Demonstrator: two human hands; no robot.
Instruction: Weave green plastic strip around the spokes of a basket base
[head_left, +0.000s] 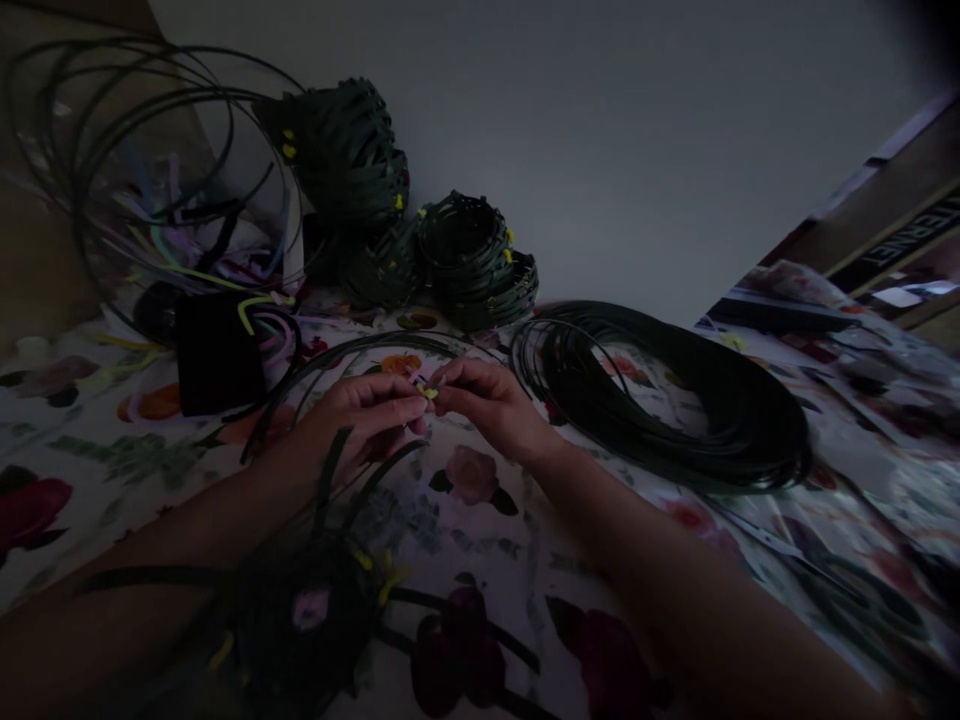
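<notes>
Above the middle of the flowered tablecloth, the fingertips of my left hand (pixel 371 405) and my right hand (pixel 484 400) meet in a pinch. Between them is a small yellow twisted piece (pixel 430 393), with a bit of pale purple beside it; the fingers partly cover it. Close to me, below my left forearm, lies a dark woven piece (pixel 300 620) with loose strips sticking out. It has a pale pink centre and several yellow ties. The dim light blurs its details.
Several dark woven baskets (pixel 337 150) stand against the wall. To the right lies a large coil of dark strip (pixel 772 430), with scissors (pixel 780 545) nearer me. At left are a black box (pixel 220 355), coloured strips (pixel 161 235) and looped dark strands (pixel 79 180).
</notes>
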